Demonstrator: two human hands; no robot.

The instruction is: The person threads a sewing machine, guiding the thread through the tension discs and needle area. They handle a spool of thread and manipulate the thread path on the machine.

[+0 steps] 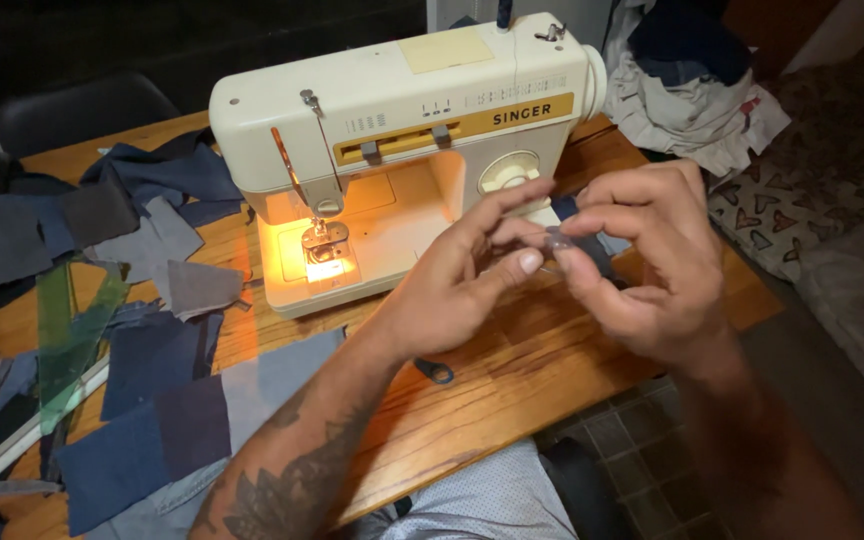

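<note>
Both grips meet in front of the sewing machine: the left hand (452, 290) pinches with thumb and forefinger toward a small clear object (558, 240), apparently a bobbin, and the right hand (642, 270) holds that same object between thumb and fingertips, so each grip is closed on it, above the right part of the tabletop (492, 380). Working left to right: at the far left, dark and blue fabric pieces (142, 200) lie spread over the wood, with a green transparent ruler (67, 335) lying among them and a pale strip beside it. Joined patches of blue and grey cloth (172, 420) lie nearer the person, under the tattooed left forearm. A cream sewing machine (402, 130) stands upright at centre, its lamp lit over the needle plate (324, 255). A small dark loop-shaped item (436, 372) rests on the wood just below the left wrist. Behind the machine to the right, a heap of pale and dark garments (692, 90) is piled. At far right, off the tabletop, lies patterned fabric (802, 200).
</note>
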